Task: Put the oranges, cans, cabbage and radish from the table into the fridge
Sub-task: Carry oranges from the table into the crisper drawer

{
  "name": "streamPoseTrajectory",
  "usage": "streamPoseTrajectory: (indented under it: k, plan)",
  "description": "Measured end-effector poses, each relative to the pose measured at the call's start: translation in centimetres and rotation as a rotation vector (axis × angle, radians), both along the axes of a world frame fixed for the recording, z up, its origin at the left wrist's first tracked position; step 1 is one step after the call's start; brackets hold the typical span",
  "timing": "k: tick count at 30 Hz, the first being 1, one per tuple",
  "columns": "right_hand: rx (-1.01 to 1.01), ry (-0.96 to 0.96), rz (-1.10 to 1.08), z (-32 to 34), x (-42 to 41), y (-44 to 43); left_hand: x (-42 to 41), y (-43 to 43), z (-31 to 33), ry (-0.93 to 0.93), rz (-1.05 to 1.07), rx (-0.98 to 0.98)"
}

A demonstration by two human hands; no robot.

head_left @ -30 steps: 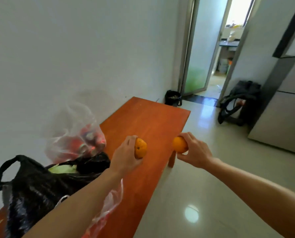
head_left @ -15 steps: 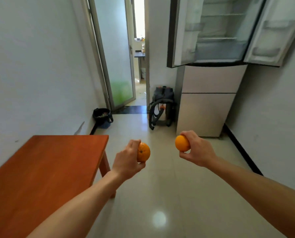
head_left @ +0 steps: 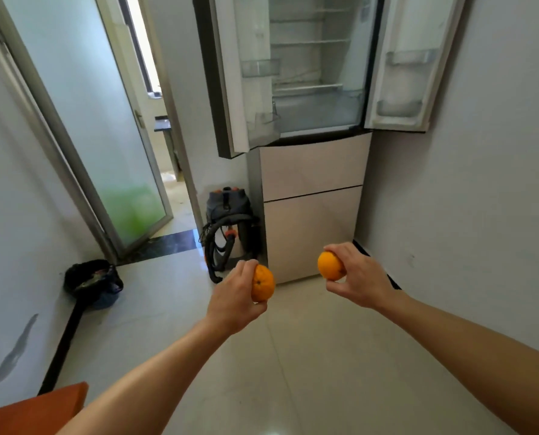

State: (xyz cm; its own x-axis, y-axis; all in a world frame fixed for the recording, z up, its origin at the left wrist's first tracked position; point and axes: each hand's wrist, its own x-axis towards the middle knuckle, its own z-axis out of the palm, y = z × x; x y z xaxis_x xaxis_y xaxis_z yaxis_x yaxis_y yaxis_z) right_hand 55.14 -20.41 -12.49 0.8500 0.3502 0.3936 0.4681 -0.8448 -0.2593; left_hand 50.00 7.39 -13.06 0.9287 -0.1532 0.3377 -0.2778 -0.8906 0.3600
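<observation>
The left hand (head_left: 233, 296) was closed around one orange (head_left: 262, 282), with the fingers curled over its top and the thumb under it, so that only the right half of the fruit showed. The right hand (head_left: 360, 277) held a second orange (head_left: 330, 265) in the same way, the fingers above and the thumb below, and this fruit showed on the left side of the hand. Both hands were raised over the pale floor (head_left: 293, 356), near each other but not touching, and both forearms reached forward from the bottom of the view.

Straight ahead of the hands and above them stood the fridge (head_left: 312, 171). Its two upper doors were swung open to the sides, and the shelves (head_left: 309, 42) inside looked empty, as far as the view let me see. The lower drawers, just beyond the two oranges, were closed.

To the left of the fridge, beyond the left hand, a grey vacuum cleaner (head_left: 228, 211) with a black hose stood on the floor. Further left was a frosted glass door (head_left: 104, 136), half open. A black bag (head_left: 92, 277) lay by the wall, well to the left of the left hand. Below the left forearm, at the lower left corner, one corner of the orange-brown table (head_left: 32, 412) was visible.
</observation>
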Motion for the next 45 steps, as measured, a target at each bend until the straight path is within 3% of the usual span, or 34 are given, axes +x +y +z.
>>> streamPoseTrajectory:
  k: [11,18,31,38,42,45]
  plan:
    - [0.018,-0.023,-0.175,2.8,19.9,-4.1,25.0,-3.3,3.0,-0.024,-0.123,-0.035]
    - [0.025,-0.028,-0.126,3.2,36.2,-6.3,39.3,-5.9,4.4,-0.075,-0.065,-0.024]
    - [0.099,-0.119,0.009,11.2,64.0,-9.6,64.8,-12.9,13.8,-0.282,0.009,-0.174]
    - [0.204,-0.324,-0.051,18.0,78.0,-9.7,79.9,-14.8,20.8,-0.437,0.028,-0.295]
    - [0.225,-0.357,-0.056,22.0,84.6,-10.4,88.5,-15.7,23.6,-0.387,0.088,-0.366]
    - [0.175,-0.337,-0.078,23.6,88.8,-11.0,94.0,-15.9,24.5,-0.231,0.126,-0.323]
